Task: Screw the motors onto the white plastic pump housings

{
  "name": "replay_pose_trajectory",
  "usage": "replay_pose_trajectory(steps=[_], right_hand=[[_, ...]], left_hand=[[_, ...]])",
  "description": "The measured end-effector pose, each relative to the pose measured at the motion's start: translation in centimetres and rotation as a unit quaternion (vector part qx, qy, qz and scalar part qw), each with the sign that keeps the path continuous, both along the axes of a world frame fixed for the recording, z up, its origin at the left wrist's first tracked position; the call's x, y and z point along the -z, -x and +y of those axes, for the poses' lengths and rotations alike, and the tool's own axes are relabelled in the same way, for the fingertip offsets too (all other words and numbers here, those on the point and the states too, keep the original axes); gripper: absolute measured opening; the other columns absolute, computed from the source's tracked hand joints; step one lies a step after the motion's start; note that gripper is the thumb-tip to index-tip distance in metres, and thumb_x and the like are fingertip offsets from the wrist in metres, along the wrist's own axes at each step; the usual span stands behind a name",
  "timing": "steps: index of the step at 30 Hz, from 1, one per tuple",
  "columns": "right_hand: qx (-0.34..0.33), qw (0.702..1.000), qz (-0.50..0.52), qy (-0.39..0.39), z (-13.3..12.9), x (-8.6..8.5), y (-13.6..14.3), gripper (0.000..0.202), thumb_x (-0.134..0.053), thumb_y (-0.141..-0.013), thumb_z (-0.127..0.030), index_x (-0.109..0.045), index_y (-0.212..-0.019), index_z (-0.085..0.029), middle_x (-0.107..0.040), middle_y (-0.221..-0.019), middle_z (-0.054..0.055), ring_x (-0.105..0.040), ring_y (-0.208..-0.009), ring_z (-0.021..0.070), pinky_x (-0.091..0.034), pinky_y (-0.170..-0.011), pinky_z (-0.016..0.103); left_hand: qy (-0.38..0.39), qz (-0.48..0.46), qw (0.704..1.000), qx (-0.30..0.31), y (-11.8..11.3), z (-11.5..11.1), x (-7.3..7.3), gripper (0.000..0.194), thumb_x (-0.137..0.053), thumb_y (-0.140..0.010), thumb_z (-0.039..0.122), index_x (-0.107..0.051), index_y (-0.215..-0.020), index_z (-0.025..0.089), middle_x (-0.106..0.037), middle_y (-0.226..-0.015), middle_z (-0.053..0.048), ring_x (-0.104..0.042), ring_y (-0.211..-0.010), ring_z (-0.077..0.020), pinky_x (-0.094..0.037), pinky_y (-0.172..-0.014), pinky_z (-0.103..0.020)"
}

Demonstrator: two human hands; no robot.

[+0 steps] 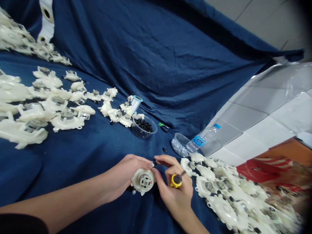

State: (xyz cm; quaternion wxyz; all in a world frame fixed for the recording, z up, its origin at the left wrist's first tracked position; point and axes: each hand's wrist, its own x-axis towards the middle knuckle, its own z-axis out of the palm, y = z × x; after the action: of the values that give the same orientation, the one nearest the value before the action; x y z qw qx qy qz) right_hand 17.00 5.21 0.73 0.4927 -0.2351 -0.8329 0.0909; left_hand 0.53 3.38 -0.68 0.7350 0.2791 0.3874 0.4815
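My left hand (122, 177) is closed on a cream plastic motor housing (143, 184), whose round silver motor faces up. At the housing's upper edge, the left thumb and fingers meet a small black part (154, 163) with a shiny screw head beside it. My right hand (177, 193) pinches at that same part with thumb and index finger. A yellow-handled screwdriver (175, 180) is tucked in the curled fingers of this hand, its dark end pointing up to the right. Another screw (134, 192) shows below the housing on the left.
Ahead stand a clear bowl (139, 132) of black parts and a clear tub (187, 140) of small metal screws. A water bottle (202, 138) leans by the tub. Piles of cream housings (65, 118) lie left, and more housings (221, 195) right, on blue cloth (107, 136).
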Motion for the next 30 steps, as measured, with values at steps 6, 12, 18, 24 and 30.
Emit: replay_pose_trajectory(steps=[6,12,18,24,30], right_hand=[[0.015,0.983,0.032,0.181,0.3,-0.3,0.1,0.041,-0.070,-0.084,-0.012,-0.037,-0.064,-0.022,-0.077,-0.088,0.004,-0.072,-0.078,0.0196,-0.058,-0.070,0.033],[0.025,0.930,0.166,0.326,1.1,0.1,0.1,0.049,-0.080,-0.076,-0.018,-0.034,-0.061,-0.023,-0.075,-0.083,0.005,-0.070,-0.079,0.0183,-0.058,-0.073,0.030],[0.002,0.841,0.277,0.465,2.1,0.2,-0.4,0.045,-0.083,-0.072,-0.015,-0.039,-0.064,-0.019,-0.070,-0.084,-0.001,-0.067,-0.074,0.0131,-0.059,-0.072,0.030],[-0.050,0.768,0.326,0.548,1.3,-1.3,-0.4,0.044,-0.086,-0.068,-0.012,-0.042,-0.064,-0.018,-0.070,-0.081,-0.002,-0.069,-0.077,0.0127,-0.059,-0.072,0.026],[-0.076,0.744,0.345,0.568,0.0,-2.5,0.1,0.054,-0.094,-0.054,-0.016,-0.041,-0.065,-0.021,-0.070,-0.079,0.000,-0.070,-0.072,0.0136,-0.061,-0.075,0.028]], left_hand=[[-0.031,0.035,0.999,0.013,0.3,-0.1,-0.4,0.021,-0.072,-0.067,0.033,-0.071,-0.079,0.015,-0.063,-0.064,-0.003,-0.058,-0.061,-0.0180,-0.044,-0.054,-0.029],[-0.128,0.165,0.977,-0.041,0.4,0.6,-0.4,0.031,-0.066,-0.079,0.037,-0.066,-0.102,0.017,-0.067,-0.086,-0.004,-0.066,-0.074,-0.0206,-0.047,-0.064,-0.030],[-0.309,0.338,0.883,-0.098,1.6,1.5,-1.1,0.011,-0.064,-0.084,0.026,-0.069,-0.093,0.021,-0.067,-0.099,-0.005,-0.064,-0.097,-0.0255,-0.043,-0.092,-0.036],[-0.444,0.382,0.809,-0.057,2.1,1.9,-3.4,0.023,-0.073,-0.083,0.024,-0.076,-0.106,0.020,-0.073,-0.101,-0.006,-0.067,-0.097,-0.0224,-0.047,-0.090,-0.031],[-0.511,0.363,0.778,-0.036,0.9,1.2,-4.3,0.014,-0.071,-0.087,0.016,-0.081,-0.092,0.024,-0.075,-0.093,-0.003,-0.070,-0.087,-0.0176,-0.052,-0.082,-0.026]])
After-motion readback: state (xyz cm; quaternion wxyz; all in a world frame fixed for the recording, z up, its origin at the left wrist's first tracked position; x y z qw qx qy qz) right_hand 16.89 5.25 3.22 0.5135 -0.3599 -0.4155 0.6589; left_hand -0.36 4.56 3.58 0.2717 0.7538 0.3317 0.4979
